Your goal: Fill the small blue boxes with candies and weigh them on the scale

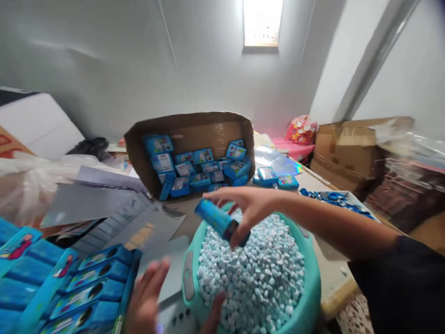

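Note:
My right hand point(245, 208) reaches in from the right and grips a small blue box point(217, 219) by its dark end, between thumb and fingers. The box is tilted above a turquoise tub point(314, 283) full of small pale-blue and white pellets point(257, 278). My left hand point(144, 301), blurred, is at the bottom edge by the tub's left side; its fingers and thumb are spread, with nothing seen in them. Much of its palm is cut off. Close by on the left lie blue boxes point(95, 290) in rows, several with dark round spots on them.
Behind the tub, a cardboard carton point(189, 132) lies with its open side facing me, holding many blue boxes. More blue boxes point(274, 177) lie beside it. To the right are a white tray point(358, 200) of small blue pieces and brown cartons point(342, 153). Papers and plastic bags crowd the left.

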`<state>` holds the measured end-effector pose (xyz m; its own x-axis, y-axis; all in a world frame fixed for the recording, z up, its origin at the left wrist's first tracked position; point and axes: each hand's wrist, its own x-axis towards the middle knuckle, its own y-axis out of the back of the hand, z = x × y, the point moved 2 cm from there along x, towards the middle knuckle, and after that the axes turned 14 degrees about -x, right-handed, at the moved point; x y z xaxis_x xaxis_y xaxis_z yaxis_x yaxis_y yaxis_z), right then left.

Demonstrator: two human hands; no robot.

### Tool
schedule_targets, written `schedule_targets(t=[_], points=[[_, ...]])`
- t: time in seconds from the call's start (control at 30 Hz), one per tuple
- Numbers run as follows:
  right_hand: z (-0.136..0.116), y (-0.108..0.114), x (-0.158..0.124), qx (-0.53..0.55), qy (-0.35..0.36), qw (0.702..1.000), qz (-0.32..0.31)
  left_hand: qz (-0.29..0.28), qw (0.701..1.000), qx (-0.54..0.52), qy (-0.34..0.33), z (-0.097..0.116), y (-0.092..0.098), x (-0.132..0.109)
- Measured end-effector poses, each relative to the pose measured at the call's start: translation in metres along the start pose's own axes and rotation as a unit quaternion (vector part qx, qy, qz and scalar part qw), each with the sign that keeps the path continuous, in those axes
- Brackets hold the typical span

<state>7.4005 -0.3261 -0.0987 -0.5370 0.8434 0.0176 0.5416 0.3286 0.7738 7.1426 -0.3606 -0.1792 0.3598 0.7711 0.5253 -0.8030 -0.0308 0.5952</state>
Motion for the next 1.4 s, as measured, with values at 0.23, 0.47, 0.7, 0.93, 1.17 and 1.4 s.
schedule_targets(t=[0.23, 0.47, 0.7, 0.93, 1.17, 1.4], points=[[-0.003, -0.054, -0.068, 0.057, -0.172, 0.973, 0.143, -0.091, 0.989, -0.044, -0.105, 0.026, -0.043, 0.069], [0.016, -0.093, -0.089, -0.172, -0.207, 0.963, 0.018, -0.108, 0.950, -0.279, 0.093, -0.033, -0.082, 0.073], [0.028, -0.093, -0.053, -0.236, -0.170, 0.956, 0.028, -0.052, 0.891, -0.402, 0.204, -0.020, -0.069, 0.056], [0.027, -0.097, -0.053, -0.273, -0.168, 0.946, 0.049, -0.034, 0.937, -0.277, 0.208, -0.008, -0.056, 0.056], [0.026, -0.089, -0.049, -0.250, -0.159, 0.955, 0.031, -0.087, 0.942, -0.272, 0.176, -0.007, -0.058, 0.055], [-0.002, -0.043, -0.051, -0.209, -0.197, 0.958, 0.022, -0.092, 0.952, -0.261, 0.131, -0.004, -0.059, 0.052]])
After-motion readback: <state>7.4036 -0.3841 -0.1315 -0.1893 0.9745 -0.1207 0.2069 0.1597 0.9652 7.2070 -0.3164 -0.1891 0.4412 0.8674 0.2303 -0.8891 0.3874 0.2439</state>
